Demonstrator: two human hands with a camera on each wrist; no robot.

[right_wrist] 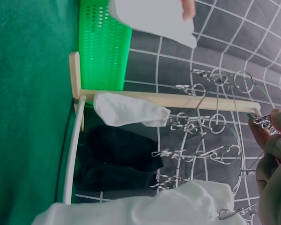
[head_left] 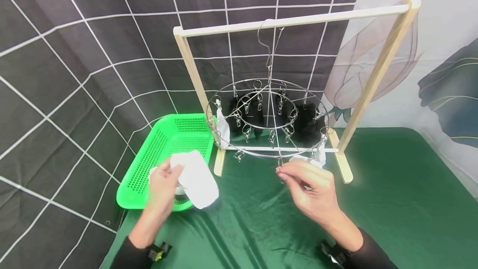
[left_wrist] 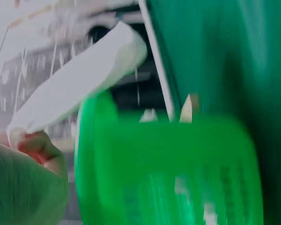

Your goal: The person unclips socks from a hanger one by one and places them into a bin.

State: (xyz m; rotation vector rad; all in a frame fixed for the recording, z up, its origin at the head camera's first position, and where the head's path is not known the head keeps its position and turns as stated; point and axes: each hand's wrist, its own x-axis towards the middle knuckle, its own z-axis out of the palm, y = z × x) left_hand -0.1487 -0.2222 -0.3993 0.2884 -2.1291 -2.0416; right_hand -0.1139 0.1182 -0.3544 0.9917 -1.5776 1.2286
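"Dark sleeves [head_left: 130,254] come nearest. What carries everything beyond them?"

"That desk [head_left: 396,177] under green cloth. On it stands the wooden rack [head_left: 317,18], its two feet spread, probably to keep it from tipping."

"And why is the green basket [head_left: 190,125] at its left end?"

"Within the left hand's reach, I'd judge, and out from under the wire hanger [head_left: 274,115], which hooks over the top bar so that its rings hang freely."

"Anything on it?"

"Black socks [right_wrist: 124,147] at the back and a white one [head_left: 223,130] on the left, each clipped by an end so its length drops straight down."

"How are the hands?"

"Both pinching. The left hand [head_left: 162,184] has a limp white sock [head_left: 196,179] by one end, above the basket's near right corner and well apart from the hanger. The right hand [head_left: 311,186] grips a small metal clip [right_wrist: 259,120] at the ring's near edge, seemingly to steady it."

"Is that clip spread?"

"I can't tell; fingers cover part of it."
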